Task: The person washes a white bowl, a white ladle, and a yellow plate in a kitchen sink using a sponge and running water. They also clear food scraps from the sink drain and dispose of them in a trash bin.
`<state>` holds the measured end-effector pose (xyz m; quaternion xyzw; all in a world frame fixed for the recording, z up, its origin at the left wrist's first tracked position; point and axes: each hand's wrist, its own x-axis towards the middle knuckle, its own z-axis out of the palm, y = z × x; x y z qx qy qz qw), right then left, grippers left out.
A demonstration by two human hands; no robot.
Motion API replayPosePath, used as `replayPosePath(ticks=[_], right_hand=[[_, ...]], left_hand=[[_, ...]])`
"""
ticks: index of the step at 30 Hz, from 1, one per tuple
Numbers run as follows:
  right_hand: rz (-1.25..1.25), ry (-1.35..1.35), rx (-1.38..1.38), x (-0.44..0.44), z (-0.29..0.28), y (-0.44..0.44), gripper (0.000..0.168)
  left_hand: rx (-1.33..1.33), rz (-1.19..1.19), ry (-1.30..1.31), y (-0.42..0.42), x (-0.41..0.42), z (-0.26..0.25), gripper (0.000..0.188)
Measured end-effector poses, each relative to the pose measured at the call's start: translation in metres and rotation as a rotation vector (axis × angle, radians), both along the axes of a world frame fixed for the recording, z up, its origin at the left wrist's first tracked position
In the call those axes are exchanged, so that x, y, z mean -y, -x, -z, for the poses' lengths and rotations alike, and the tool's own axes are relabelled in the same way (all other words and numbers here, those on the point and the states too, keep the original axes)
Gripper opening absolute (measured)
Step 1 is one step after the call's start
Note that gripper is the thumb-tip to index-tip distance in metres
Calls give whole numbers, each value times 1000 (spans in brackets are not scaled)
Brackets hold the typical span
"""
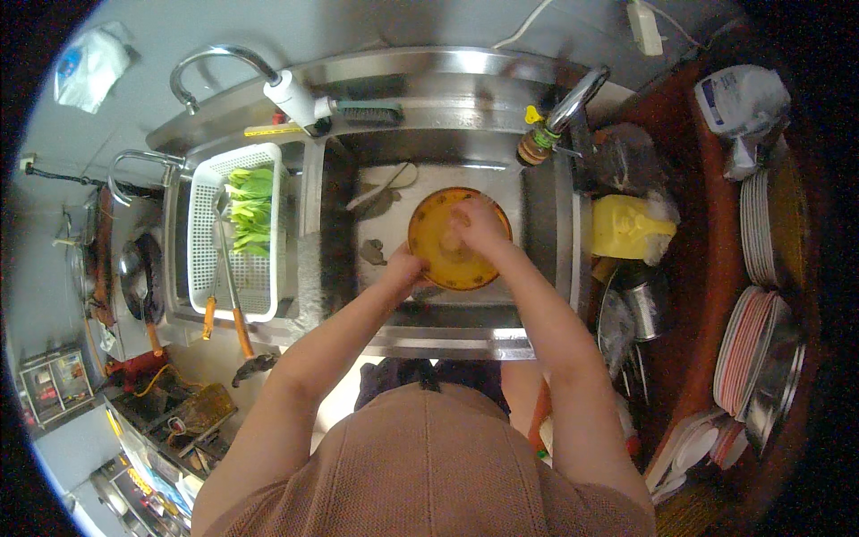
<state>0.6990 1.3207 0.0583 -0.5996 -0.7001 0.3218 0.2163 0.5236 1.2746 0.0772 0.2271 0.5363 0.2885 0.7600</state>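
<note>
A round amber-yellow dish [436, 258] with a dark patterned rim is held above the floor of a stainless steel sink basin [463, 315]. My left hand [405, 267] grips its lower left edge, with part of the fingers hidden beneath it. Over the inside of the dish is my right hand [478, 225], its fingers curled and touching or close to the surface; whether they hold something cannot be told. A pale spoon or ladle [377, 191] lies in the basin at the upper left, near some dark scraps [373, 252].
Left of the basin, a white plastic basket [201, 268] holds green leafy vegetables [253, 211] and wooden-handled utensils [231, 282]. A scrub brush [369, 111] and faucets [578, 101] line the back ledge. Stacked plates [758, 228] and a yellow container [621, 227] stand at right.
</note>
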Motion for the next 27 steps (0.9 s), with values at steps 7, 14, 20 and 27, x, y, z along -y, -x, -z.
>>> replayPosePath(ticks=[7, 14, 20, 27], right_hand=[[-202, 67, 302, 36, -9, 7, 40], [-172, 157, 450, 40, -19, 1, 43], [-113, 159, 549, 48, -9, -1, 42], [152, 504, -305, 18, 2, -5, 33]], left_hand=[[-39, 39, 11, -9, -2, -4, 39], [-40, 29, 24, -14, -1, -1, 39], [-102, 34, 3, -22, -5, -4, 35], [-87, 63, -112, -25, -20, 2, 27]])
